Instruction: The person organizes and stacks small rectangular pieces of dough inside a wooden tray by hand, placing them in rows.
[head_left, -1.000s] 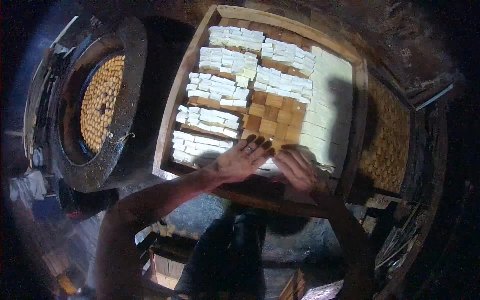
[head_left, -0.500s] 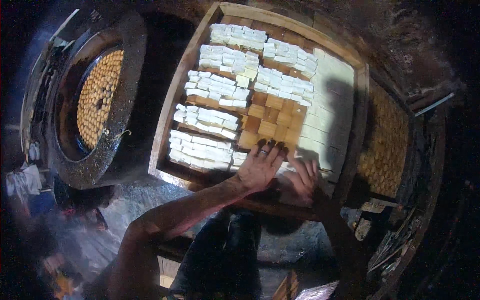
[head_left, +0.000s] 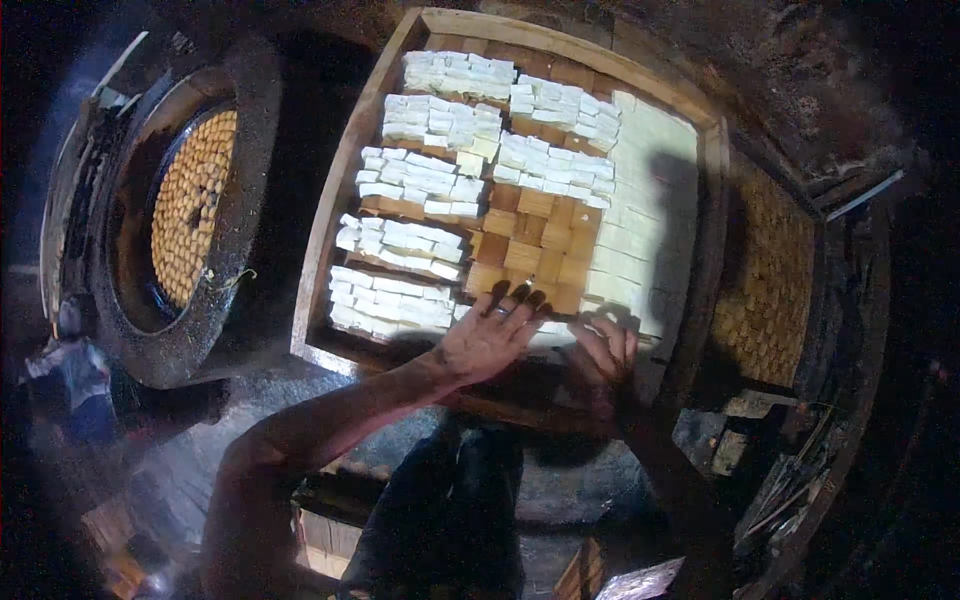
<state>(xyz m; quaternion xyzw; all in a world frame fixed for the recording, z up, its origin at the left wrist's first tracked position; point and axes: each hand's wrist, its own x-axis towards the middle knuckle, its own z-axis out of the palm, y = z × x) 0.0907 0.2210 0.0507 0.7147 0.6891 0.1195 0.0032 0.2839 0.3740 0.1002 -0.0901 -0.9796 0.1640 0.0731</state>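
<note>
Left hand [head_left: 490, 335] flat, fingers spread, palm down on the near edge of the slab [head_left: 640, 200]; nothing gripped. Right hand [head_left: 600, 345] beside it, fingers slightly curled on the same near edge; whether anything is pinched, cannot tell. Slab pale, scored into small squares, long axis running away from the body along the right side of the wooden tray [head_left: 330, 220]. Left of it, rows of cut white blocks [head_left: 420, 130], and bare brown squares [head_left: 530, 240] at centre. Round pan [head_left: 190, 200] well left.

Dim food workshop: wooden tray [head_left: 330, 215] of white blocks [head_left: 430, 180], frying pan [head_left: 140, 330] of browned pieces
</note>
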